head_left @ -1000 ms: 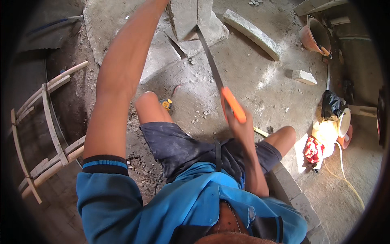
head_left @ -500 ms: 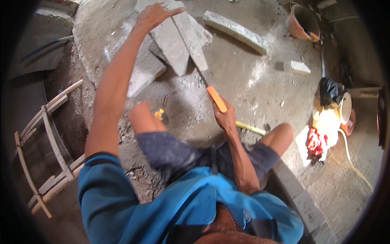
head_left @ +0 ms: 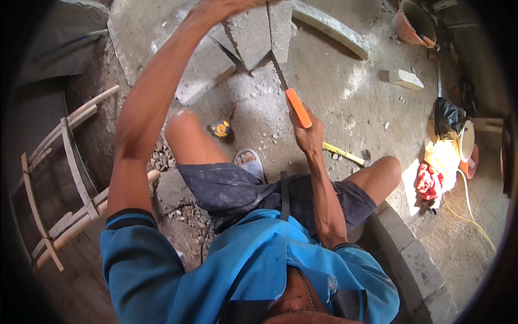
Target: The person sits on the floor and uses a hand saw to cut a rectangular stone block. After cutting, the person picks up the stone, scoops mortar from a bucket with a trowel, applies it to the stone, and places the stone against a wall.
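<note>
I've got concrete floor (head_left: pixel 345 124) filling most of my view, and over at nine o'clock here's a wooden frame (head_left: pixel 77 166) of poles and slats. Round at four o'clock, a low row of grey blocks (head_left: pixel 415 259) curves beside the knee. Up at one o'clock lies a long pale strip (head_left: pixel 329 29), and at twelve, right at the top edge, there's the grey slab (head_left: pixel 251 38), its pointed end toward me, a dark slit running up through it.

Between one and two I see a reddish bucket (head_left: pixel 404 27) tipped my way. Now the saw (head_left: pixel 298 108): orange handle toward two o'clock, dark blade angling up to twelve and into that slit. My right hand (head_left: pixel 308 132) is closed snugly around the handle. My left hand (head_left: pixel 232 6) reaches over the slab's far part, just shy of twelve; the upper edge crops it, so I can't tell how far those fingers spread or whether they grip.

Smaller now: a block offcut (head_left: pixel 406 79) at two, a yellow-handled hammer (head_left: pixel 343 153) at three, and a yellow-and-black tape measure (head_left: pixel 220 128) between ten and eleven, near the other knee.
</note>
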The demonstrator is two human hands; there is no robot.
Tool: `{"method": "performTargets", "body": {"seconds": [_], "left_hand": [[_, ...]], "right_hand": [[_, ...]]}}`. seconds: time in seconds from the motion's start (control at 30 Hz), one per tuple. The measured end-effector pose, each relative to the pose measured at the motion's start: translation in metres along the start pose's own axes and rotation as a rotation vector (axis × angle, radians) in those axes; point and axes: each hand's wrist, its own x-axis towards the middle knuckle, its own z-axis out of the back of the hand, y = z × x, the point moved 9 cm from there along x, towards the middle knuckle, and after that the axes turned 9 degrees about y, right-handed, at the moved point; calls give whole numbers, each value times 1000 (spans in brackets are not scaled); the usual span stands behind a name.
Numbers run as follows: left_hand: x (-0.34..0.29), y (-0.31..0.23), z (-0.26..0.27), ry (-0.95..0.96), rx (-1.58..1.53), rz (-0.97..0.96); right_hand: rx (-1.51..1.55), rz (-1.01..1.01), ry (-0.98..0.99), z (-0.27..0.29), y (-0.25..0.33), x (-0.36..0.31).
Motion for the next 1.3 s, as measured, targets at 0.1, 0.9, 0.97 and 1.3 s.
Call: {"method": "performTargets", "body": {"seconds": [0.1, 0.9, 0.97, 1.3], "left_hand": [[3, 3, 57, -99, 68, 0], [67, 68, 5, -54, 98, -6], [75, 76, 7, -91, 89, 0], [70, 95, 2, -88, 150, 70]], "right_hand": [[58, -2, 34, 2, 46, 25], [2, -156, 210, -28, 46, 118], [-50, 40, 82, -36, 44, 123], [-84, -86, 151, 32, 55, -74]]}}
